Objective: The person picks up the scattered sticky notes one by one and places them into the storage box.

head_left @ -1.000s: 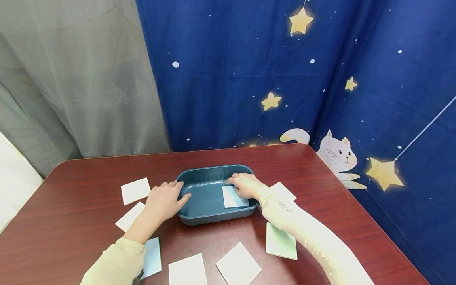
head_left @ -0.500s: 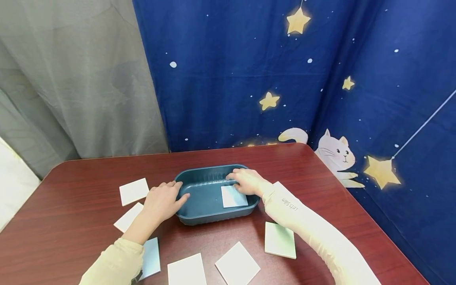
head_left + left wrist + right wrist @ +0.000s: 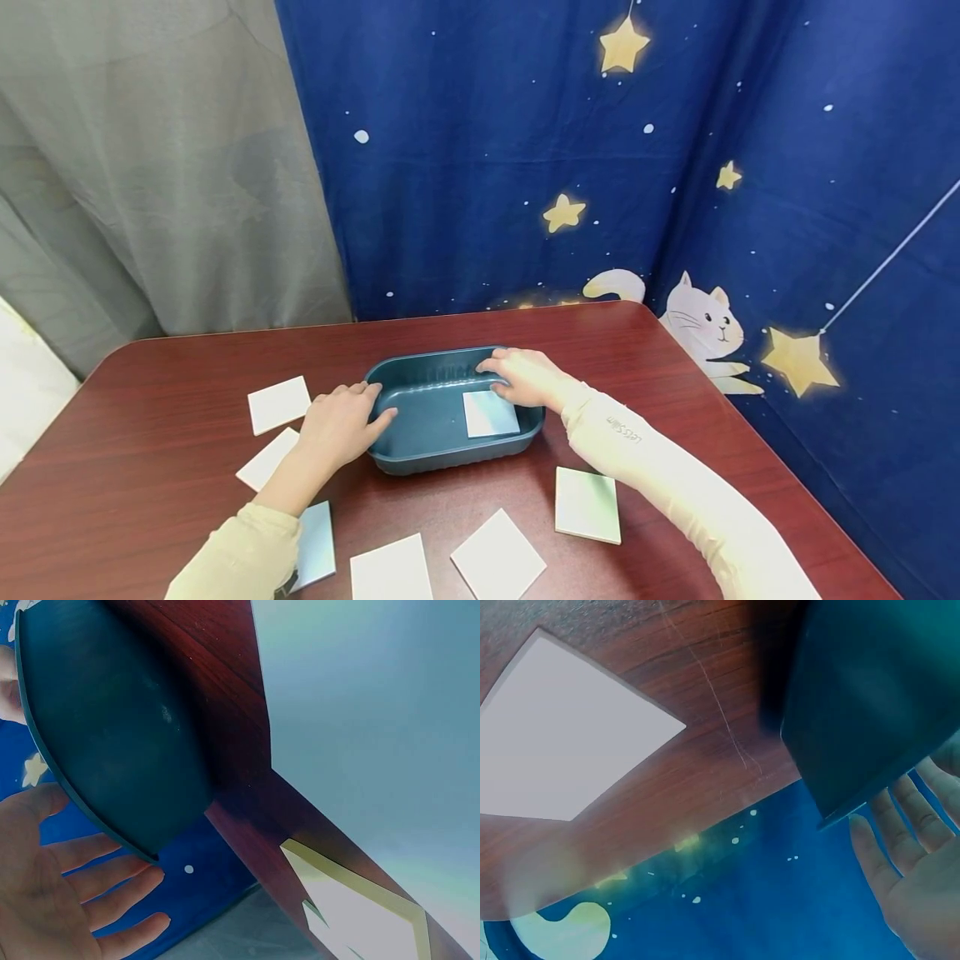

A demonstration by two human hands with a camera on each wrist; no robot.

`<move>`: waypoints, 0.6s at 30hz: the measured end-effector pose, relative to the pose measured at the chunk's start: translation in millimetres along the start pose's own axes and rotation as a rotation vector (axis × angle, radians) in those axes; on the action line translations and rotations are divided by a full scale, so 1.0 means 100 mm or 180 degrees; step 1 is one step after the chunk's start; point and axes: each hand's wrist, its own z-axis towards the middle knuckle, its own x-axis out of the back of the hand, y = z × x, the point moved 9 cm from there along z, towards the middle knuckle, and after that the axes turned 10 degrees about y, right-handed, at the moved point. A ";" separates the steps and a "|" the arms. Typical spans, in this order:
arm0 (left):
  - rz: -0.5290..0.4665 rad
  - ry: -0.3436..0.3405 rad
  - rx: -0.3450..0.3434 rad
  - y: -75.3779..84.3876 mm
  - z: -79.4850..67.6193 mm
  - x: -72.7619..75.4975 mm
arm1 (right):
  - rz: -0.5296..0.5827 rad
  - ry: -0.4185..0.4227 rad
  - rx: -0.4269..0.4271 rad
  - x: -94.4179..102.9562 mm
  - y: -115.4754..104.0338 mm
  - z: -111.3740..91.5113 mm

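A dark teal oval-ended bin (image 3: pixel 427 417) sits mid-table, and a light blue square note pad (image 3: pixel 491 414) lies inside its right half. My left hand (image 3: pixel 341 423) rests at the bin's left rim, fingers and thumb extended. The left wrist view shows those fingers (image 3: pixel 101 889) spread along the rim. Over the right end of the bin is my right hand (image 3: pixel 525 377), its fingertips above the back part of the interior, beyond the pad. In the right wrist view its fingers (image 3: pixel 900 836) are extended beside the rim and hold nothing.
Several pale square pads surround the bin: white ones (image 3: pixel 277 406) at left and in front (image 3: pixel 498 557), a blue one (image 3: pixel 317 546) by my left sleeve, a green one (image 3: pixel 588 505) at right. Another white pad (image 3: pixel 570 731) shows in the right wrist view. Curtains hang behind the table (image 3: pixel 660 533).
My right hand has moved back and right, off the light blue pad, which stays in the bin. My left hand keeps its place at the left rim.
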 end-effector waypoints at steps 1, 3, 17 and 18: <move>0.0000 0.0001 0.0000 0.00 0.00 0.00 | 0.0003 0.0001 -0.0003 0.01 0.00 0.00; 0.0001 0.0005 0.0002 0.00 0.00 0.01 | -0.0004 0.0000 -0.0009 0.03 0.00 -0.02; 0.0005 0.0030 -0.0019 0.01 0.00 0.02 | -0.0058 0.0134 0.0019 0.18 0.03 -0.10; 0.0005 0.0030 -0.0017 0.01 -0.01 0.01 | -0.0054 0.0138 0.0011 0.19 0.04 -0.11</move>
